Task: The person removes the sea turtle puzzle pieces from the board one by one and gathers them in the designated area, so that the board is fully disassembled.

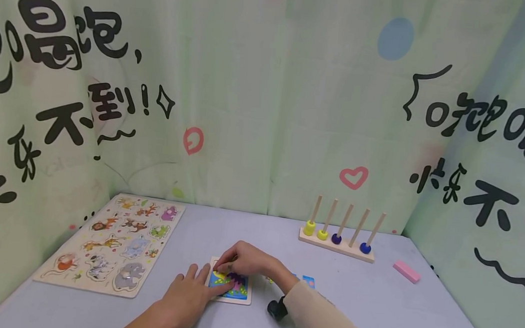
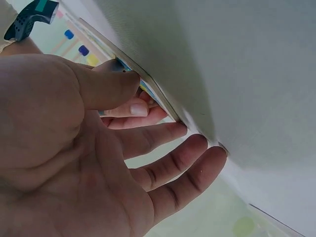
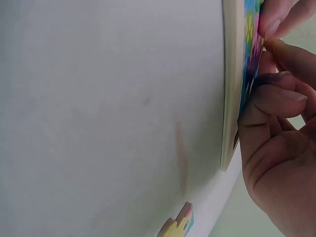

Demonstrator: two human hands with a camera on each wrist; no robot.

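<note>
A small puzzle board (image 1: pixel 244 300) with a bright blue, yellow and purple picture lies on the table. My left hand (image 1: pixel 189 295) is at its left side, fingers straight and spread, the thumb resting across its face. In the left wrist view, fingertips (image 2: pixel 177 129) touch along the board's edge. Over the board's upper part, my right hand (image 1: pixel 249 259) has its fingers curled, and thumb and finger pinch a puzzle piece at the upper left. That piece is mostly hidden by the fingers. In the right wrist view the curled right hand (image 3: pixel 284 118) stands against the picture side.
Loose puzzle pieces (image 1: pixel 308 281) lie right of the board, partly behind the right forearm. A large animal puzzle (image 1: pixel 122 245) occupies the left. At the back right stands a peg stand (image 1: pixel 336 244) with yellow and blue beads. A pink block (image 1: pixel 406 271) lies further right. Curtains surround the table.
</note>
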